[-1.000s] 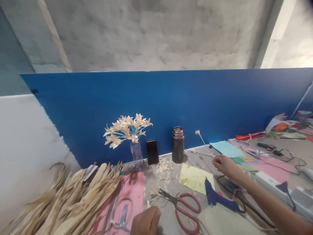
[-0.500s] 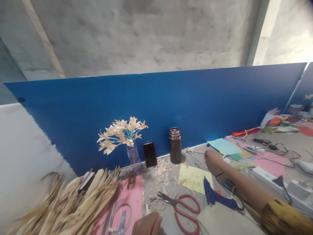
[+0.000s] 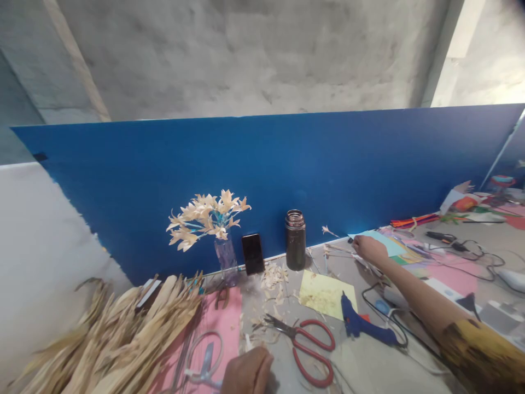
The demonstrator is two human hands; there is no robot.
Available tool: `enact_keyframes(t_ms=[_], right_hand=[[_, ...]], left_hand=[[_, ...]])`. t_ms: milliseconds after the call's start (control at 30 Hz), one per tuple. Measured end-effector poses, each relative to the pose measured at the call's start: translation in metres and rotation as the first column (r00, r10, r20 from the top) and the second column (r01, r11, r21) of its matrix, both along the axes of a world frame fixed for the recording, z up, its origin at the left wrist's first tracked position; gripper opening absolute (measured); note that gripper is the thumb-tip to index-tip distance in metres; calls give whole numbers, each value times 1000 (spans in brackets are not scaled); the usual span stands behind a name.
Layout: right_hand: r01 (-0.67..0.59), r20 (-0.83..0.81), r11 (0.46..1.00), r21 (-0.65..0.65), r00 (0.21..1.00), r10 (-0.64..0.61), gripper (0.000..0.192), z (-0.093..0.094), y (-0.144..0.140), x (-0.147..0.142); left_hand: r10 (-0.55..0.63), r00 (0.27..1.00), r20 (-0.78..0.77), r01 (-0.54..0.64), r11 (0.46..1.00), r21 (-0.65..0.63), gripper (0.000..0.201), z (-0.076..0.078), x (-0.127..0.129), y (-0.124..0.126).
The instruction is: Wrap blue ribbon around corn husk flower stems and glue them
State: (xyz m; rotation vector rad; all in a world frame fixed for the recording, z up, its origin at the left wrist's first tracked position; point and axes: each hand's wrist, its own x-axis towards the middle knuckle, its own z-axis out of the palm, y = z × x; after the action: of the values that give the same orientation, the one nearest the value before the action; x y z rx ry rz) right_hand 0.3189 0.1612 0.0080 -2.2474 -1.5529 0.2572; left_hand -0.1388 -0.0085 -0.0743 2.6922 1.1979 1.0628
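Observation:
My right hand [image 3: 368,249] reaches far across the table to the foot of the blue partition [image 3: 287,169]. Its fingers are closed on the thin stem of a small dried-leaf flower [image 3: 327,230], among a few loose sticks [image 3: 338,250]. My left hand [image 3: 247,373] rests at the bottom edge with its fingers curled, partly cut off by the frame. It lies beside a pale blue stick and a wire loop [image 3: 203,353] on pink paper [image 3: 227,317]. Whether it holds anything is unclear.
A vase of dried-leaf flowers [image 3: 211,216], a black phone [image 3: 252,253] and a dark jar [image 3: 295,239] stand against the partition. Red scissors [image 3: 309,347], a blue glue gun [image 3: 363,323], yellow paper [image 3: 326,293], a heap of dried leaves [image 3: 106,339], cables and coloured papers lie around.
My right hand has moved from the table's middle up to the partition and closed on the flower stem, which now tilts lower. My left hand has stayed put.

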Motion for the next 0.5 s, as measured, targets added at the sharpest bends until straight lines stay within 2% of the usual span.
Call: enact_keyframes(t_ms=[167,233,300,400,500], right_hand=[[-2,-293,977,213,954,66,30,25,-14,-4],[1,-422,953,302,897,133,39,29,-25,-12],[-13,-526,926,377,820,225,56,32,-41,-23],[-75,-614,891,449,698,368,75,39,-74,-49],[-191,-649,860,473,584,487,78,44,-118,-95]], left_hand=[[-14,981,196,-4,996,92,18,16,5,-5],[33,957,289,-62,994,91,20,24,6,-7],[91,924,371,-118,992,52,19,31,5,-7],[182,856,483,-166,983,-77,20,42,2,-8],[306,777,551,-118,929,-350,28,59,4,-15]])
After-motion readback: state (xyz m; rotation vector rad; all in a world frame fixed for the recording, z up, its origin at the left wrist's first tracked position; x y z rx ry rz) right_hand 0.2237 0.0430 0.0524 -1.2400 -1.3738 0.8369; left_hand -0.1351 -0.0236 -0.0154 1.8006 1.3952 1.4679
